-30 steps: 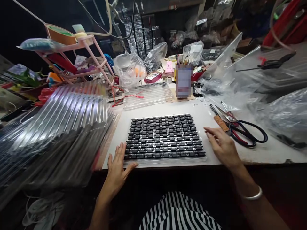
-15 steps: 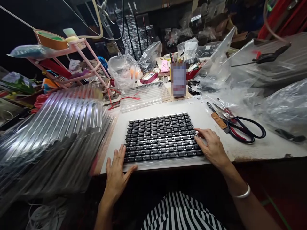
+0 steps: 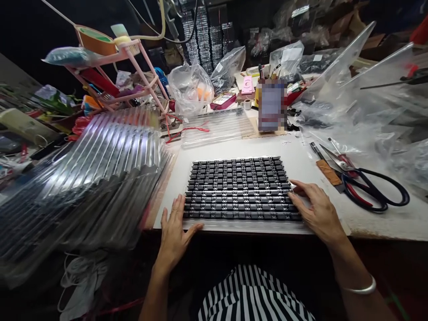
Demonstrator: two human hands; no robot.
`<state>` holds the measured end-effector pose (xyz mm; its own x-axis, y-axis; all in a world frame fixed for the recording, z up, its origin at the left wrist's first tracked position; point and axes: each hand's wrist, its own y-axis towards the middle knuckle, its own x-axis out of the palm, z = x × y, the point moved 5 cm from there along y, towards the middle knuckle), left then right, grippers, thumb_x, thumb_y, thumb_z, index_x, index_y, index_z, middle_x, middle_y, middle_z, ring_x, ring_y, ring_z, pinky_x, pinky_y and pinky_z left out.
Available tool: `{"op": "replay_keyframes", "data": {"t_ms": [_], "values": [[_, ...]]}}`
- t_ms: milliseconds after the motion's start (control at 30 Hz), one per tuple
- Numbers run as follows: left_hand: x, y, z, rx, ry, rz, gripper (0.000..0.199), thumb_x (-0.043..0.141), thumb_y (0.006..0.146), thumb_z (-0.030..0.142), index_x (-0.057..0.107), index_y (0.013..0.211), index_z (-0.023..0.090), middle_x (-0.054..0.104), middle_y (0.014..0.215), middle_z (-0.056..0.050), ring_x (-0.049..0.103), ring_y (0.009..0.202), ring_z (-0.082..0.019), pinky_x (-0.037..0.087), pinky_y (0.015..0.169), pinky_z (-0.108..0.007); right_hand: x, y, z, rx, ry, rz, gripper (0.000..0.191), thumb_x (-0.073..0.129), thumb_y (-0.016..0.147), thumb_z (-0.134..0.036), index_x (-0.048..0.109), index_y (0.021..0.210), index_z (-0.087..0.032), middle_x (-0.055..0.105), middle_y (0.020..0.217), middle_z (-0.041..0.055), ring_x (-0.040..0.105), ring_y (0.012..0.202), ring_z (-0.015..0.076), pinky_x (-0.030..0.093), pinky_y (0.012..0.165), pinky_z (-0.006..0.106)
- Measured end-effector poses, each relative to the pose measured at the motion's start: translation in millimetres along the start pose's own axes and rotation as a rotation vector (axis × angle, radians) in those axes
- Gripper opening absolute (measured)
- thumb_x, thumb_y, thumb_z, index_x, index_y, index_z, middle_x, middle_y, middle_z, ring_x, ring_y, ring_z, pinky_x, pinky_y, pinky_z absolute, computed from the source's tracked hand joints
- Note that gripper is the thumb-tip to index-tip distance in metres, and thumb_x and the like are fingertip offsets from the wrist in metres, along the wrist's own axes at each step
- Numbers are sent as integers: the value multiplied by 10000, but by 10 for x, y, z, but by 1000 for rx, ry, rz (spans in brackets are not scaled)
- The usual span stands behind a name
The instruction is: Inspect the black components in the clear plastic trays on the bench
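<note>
Against chip rows, hands unmoved.

A second earlier the right hand lay on the bare surface to the right of the rows of black chips, apart from them and near the scissors. It then moved left, and its fingertips came to touch the right ends of the rows. The left hand crept slightly closer against their left ends.
</note>
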<state>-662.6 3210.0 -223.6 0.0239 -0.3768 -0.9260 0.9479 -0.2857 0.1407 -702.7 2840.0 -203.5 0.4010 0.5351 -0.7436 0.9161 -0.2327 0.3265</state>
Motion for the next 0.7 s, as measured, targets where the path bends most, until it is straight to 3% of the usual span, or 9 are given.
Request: {"op": "replay_keyframes", "data": {"t_ms": [433,700], "values": [[12,8,-32,-44,-29,-58,778,489,871,498,90,1488,242,263,1514,-143,196,1415,-259,123,1133,-535,-25,-28,26,73,62,-16,388,443,898,-451,559,1198,-233,595,957,60,545,885,224,420,653,330],[-19,27,-33,-99,-149,-61,769,535,851,478,157,1479,242,276,1512,-117,174,1422,-241,79,1144,-532,-50,-35,-8,119,89,-9,428,467,864,-513,563,1181,-242,603,978,50,566,902,227,459,665,350]]}}
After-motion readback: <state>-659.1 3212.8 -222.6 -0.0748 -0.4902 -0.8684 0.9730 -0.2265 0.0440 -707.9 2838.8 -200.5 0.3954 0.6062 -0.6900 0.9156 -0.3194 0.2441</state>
